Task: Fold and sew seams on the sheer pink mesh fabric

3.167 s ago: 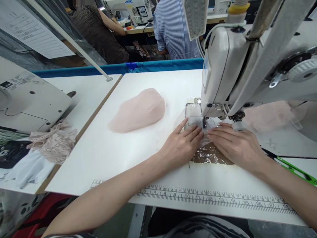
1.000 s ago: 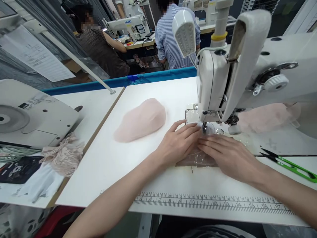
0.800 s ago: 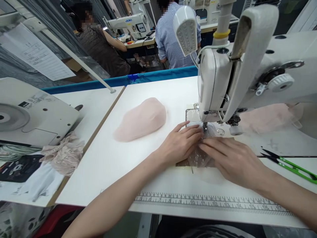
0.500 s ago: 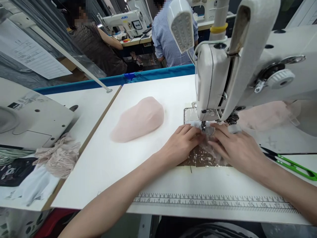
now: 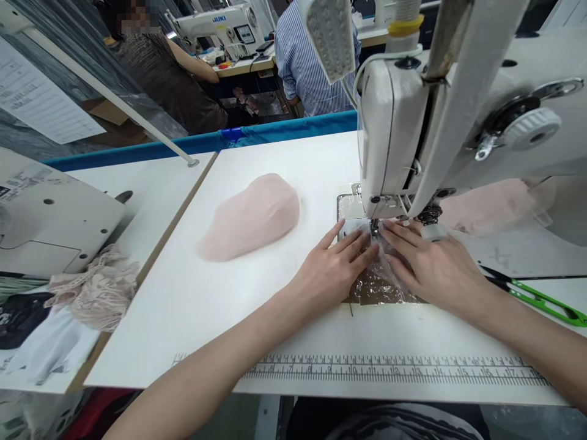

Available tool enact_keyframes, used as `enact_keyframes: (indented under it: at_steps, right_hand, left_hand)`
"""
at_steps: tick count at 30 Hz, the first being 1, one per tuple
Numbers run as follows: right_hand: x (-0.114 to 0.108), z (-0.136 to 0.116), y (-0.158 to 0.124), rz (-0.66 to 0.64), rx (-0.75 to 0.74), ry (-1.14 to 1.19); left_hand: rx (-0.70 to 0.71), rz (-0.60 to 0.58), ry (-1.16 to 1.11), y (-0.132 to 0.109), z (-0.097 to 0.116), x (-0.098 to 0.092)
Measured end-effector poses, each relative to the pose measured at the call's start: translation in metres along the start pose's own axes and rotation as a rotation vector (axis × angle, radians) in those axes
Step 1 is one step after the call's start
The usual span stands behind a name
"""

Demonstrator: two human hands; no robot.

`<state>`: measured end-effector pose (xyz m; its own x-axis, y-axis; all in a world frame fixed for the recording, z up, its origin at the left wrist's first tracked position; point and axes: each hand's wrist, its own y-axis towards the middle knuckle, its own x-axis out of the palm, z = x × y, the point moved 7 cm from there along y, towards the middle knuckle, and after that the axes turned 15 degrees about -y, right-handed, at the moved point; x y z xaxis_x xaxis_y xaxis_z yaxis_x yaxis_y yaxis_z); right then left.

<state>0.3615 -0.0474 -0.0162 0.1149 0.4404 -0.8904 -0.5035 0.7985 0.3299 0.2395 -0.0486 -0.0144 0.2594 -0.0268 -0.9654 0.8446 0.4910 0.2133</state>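
A strip of sheer, nearly clear material [image 5: 378,269] lies under the presser foot [image 5: 375,227] of a white sewing machine [image 5: 389,134]. My left hand [image 5: 337,266] rests flat on the left side of this strip, fingers spread and pointing at the needle plate [image 5: 347,214]. On the other side, my right hand [image 5: 433,263] lies with its fingers stretched toward the foot and its fingertips touching the sheer material. Below the hands is a shiny brown patch [image 5: 378,290] on the table. Part of the strip is hidden under my fingers.
A pale pink fabric piece [image 5: 252,217] lies left of the machine, and more pink fabric [image 5: 490,208] lies behind the right hand. Green-handled snips [image 5: 545,300] rest at the right. A printed ruler [image 5: 389,370] runs along the front edge. Two people sit beyond the blue cloth edge [image 5: 298,125].
My left hand's fingers have spread out from a closer, curled grip beside the foot. The right hand stays almost in place. The whole view has shifted slightly.
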Motion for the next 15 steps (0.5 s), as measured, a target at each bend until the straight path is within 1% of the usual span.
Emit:
enact_keyframes:
  at_steps: [7, 15]
  right_hand:
    - [-0.003, -0.0017, -0.0007, -0.024, -0.004, -0.048]
    - [-0.0031, -0.0022, -0.0004, -0.006, -0.007, -0.051]
  left_hand:
    - [0.0, -0.01, -0.004, 0.0016, -0.0003, -0.0014]
    - [-0.012, 0.007, -0.013, 0.0012, -0.0009, -0.0021]
